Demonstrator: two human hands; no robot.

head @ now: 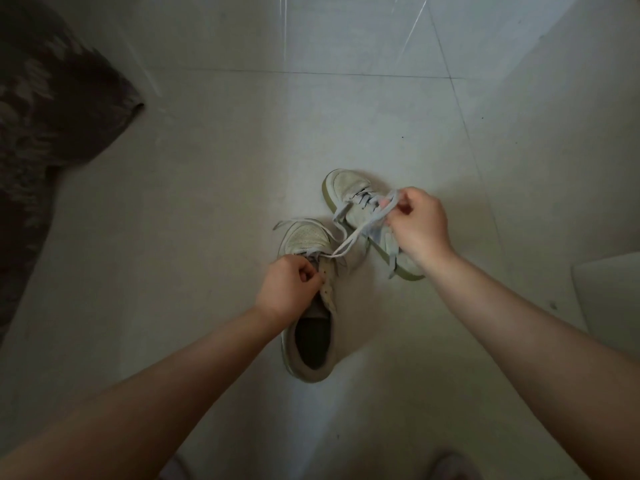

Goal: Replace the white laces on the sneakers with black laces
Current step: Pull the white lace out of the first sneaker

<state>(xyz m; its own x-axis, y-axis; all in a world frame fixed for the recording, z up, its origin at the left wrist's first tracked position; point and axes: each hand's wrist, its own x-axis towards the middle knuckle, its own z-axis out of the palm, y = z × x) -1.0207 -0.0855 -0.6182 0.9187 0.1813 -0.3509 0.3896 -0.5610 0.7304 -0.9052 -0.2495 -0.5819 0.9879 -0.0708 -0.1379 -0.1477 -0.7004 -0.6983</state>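
Head view shows you are unlacing the near sneaker [308,306] on the floor [207,202]: your right hand [414,225] pinches the white lace [349,242], your left hand [287,285] grips its eyelet flap. Next, pull the lace out of the remaining eyelets.

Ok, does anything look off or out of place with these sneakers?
Nothing damaged or spilled. The far sneaker lies angled away from the near sneaker, whose white lace is half pulled out, held by the right hand.
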